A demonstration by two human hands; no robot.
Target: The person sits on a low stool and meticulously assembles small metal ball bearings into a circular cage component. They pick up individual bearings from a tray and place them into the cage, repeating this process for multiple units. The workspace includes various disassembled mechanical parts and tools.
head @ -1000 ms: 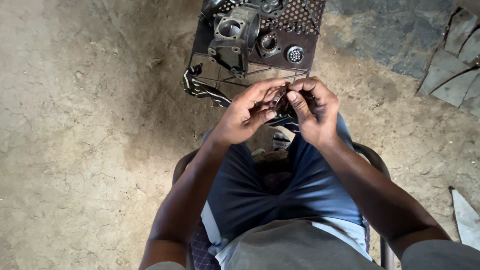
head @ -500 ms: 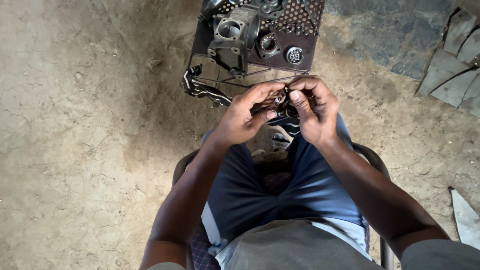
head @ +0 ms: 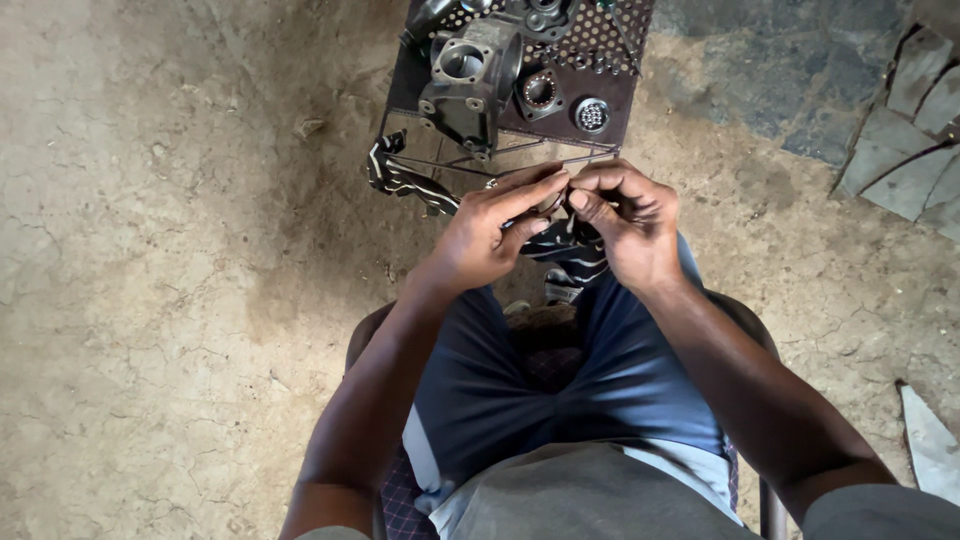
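A small dark part (head: 556,203) sits pinched between both hands above the knees. Left hand (head: 487,235) and right hand (head: 630,222) each close their grip on it. Beyond, a perforated counter (head: 625,45) carries a metal housing (head: 468,80) and 2 bearings (head: 565,102).

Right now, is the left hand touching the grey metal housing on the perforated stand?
Apart. The head view shows the left hand below the grey metal housing, with the stand's edge and open ground between them.
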